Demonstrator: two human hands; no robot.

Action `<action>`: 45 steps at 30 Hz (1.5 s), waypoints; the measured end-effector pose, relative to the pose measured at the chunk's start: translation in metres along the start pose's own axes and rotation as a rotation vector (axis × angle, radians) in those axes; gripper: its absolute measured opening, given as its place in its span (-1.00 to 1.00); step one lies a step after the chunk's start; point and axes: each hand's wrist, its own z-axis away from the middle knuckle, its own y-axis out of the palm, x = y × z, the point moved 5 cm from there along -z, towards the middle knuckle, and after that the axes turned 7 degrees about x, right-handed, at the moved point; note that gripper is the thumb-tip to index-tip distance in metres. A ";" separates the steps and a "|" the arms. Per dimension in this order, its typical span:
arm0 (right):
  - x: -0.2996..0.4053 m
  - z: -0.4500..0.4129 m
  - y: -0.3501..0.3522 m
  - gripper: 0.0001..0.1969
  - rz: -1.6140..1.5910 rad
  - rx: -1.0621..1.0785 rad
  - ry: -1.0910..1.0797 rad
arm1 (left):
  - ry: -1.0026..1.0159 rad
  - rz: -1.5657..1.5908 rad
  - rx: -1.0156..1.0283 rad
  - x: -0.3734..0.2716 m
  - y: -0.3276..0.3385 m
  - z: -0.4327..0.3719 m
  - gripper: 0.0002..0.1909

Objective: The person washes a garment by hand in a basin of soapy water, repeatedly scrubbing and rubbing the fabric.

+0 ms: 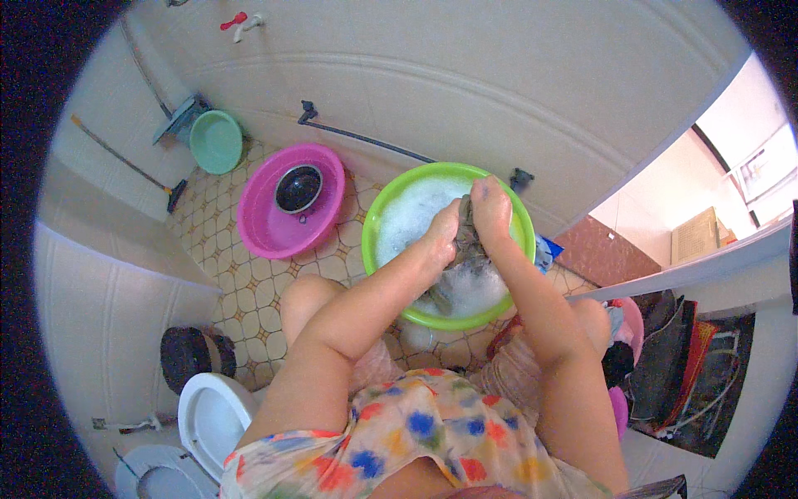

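A lime-green plastic basin (369,240) full of white suds (405,209) stands before me. Over its right half, my left hand (444,232) and my right hand (491,203) come close together, both closed around a dark olive-grey wet cloth (466,243). The cloth is bunched between the hands, and its lower part hangs down toward the suds. More dark fabric (439,299) shows in the foam near the basin's front rim; whether it is the same piece I cannot tell.
Left of the green basin is a pink basin (268,234) holding a dark round bowl (299,189). A mint-green basin (216,142), a dustpan (177,120) and a long-handled brush (176,194) are by the wall. A toilet (215,415) stands at lower left; at right, a pink tub (634,324) holds clothes.
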 end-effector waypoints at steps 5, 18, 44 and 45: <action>0.061 0.046 0.020 -0.82 0.008 0.106 -0.219 | 0.087 0.014 0.056 -0.028 -0.074 -0.016 -0.73; -0.015 -0.011 0.011 -0.75 -0.230 0.142 -0.077 | -0.048 -0.004 -0.099 -0.040 -0.026 0.018 -0.57; -0.011 0.023 -0.008 -0.79 -0.996 0.756 0.135 | 0.227 -1.610 0.042 -0.070 -0.025 0.050 -0.44; -0.008 0.024 -0.011 -0.80 -1.048 0.758 0.155 | 0.120 -1.585 0.001 -0.068 -0.023 0.050 -0.46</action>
